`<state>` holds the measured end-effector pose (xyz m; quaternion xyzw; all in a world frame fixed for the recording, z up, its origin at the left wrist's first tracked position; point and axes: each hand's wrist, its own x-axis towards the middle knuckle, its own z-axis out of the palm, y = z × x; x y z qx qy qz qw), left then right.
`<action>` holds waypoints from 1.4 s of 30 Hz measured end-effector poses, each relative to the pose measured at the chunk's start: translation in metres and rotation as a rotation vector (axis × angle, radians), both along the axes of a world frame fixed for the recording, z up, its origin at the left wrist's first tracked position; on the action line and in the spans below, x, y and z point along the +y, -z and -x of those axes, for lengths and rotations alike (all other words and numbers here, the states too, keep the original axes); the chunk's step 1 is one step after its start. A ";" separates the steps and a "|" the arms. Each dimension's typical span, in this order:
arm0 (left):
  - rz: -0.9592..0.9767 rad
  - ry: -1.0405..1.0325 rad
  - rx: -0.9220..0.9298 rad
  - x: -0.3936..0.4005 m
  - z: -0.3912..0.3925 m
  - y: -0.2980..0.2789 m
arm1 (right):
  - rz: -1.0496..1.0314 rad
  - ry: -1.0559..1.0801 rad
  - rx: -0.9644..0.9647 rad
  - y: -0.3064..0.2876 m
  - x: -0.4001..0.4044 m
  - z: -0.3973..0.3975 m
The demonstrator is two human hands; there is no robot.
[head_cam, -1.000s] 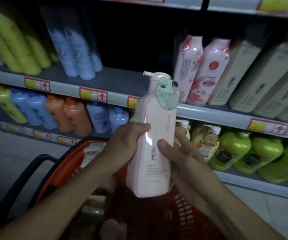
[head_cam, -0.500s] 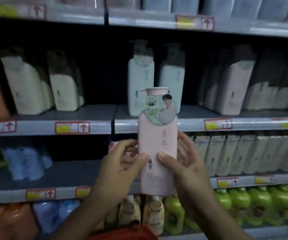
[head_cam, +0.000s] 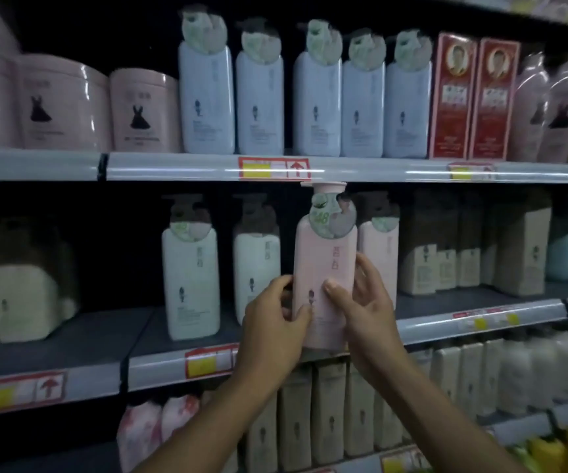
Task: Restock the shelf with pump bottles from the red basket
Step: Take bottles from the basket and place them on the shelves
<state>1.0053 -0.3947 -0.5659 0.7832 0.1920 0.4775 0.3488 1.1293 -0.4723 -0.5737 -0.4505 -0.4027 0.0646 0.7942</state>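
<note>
I had the pink pump bottle [head_cam: 325,268] upright between both hands, at the front edge of the middle shelf [head_cam: 480,322]. My left hand [head_cam: 274,322] gripped its lower left side, thumb curled across the front near the small printed figure and fingers wrapped behind. My right hand [head_cam: 364,312] held the lower right side, thumb pressed on the front face, fingers curled round the far edge. The bottle's base sat just below my thumbs, about level with the shelf's rail; I could not tell whether it rested on the shelf or hung just in front. Its pump head reached up near the rail of the shelf above my hands, beside a red and yellow price tag [head_cam: 274,168].

Just behind my right hand stood another pink bottle [head_cam: 380,254]. Left of my left hand stood two white pump bottles [head_cam: 190,281] with dark pumps. Above my hands ran a row of pale blue bottles [head_cam: 262,104], with pink tubs [head_cam: 64,104] further left and red boxes [head_cam: 474,97] to the right.
</note>
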 end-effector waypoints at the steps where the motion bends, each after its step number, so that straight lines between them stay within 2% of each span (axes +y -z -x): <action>1: -0.004 -0.013 -0.005 0.004 -0.012 -0.002 | 0.004 0.009 -0.014 -0.002 0.006 -0.011; 8: -0.042 -0.143 -0.101 0.021 -0.068 0.001 | 0.081 0.006 -0.102 -0.007 0.040 -0.065; 12: -0.021 -0.235 -0.104 0.032 -0.090 0.011 | 0.197 -0.010 -0.192 -0.007 0.054 -0.079; 20: -0.051 -0.215 -0.019 0.035 -0.105 0.035 | 0.343 0.254 -0.320 -0.005 0.062 -0.079; 25: -0.055 -0.195 0.019 0.019 -0.093 0.036 | 0.396 0.341 -0.371 -0.004 0.060 -0.073; 33: -0.029 -0.163 0.083 0.013 -0.083 0.032 | 0.555 0.162 -0.343 -0.013 0.056 -0.079; 36: -0.051 -0.173 0.084 0.008 -0.078 0.026 | 0.537 0.339 -0.370 -0.008 0.050 -0.065; 39: -0.055 -0.190 0.088 0.001 -0.070 0.015 | 0.385 0.586 -0.458 0.014 0.036 -0.042; 42: -0.034 -0.175 0.063 -0.004 -0.062 0.010 | 0.442 0.562 -0.565 0.032 0.032 -0.026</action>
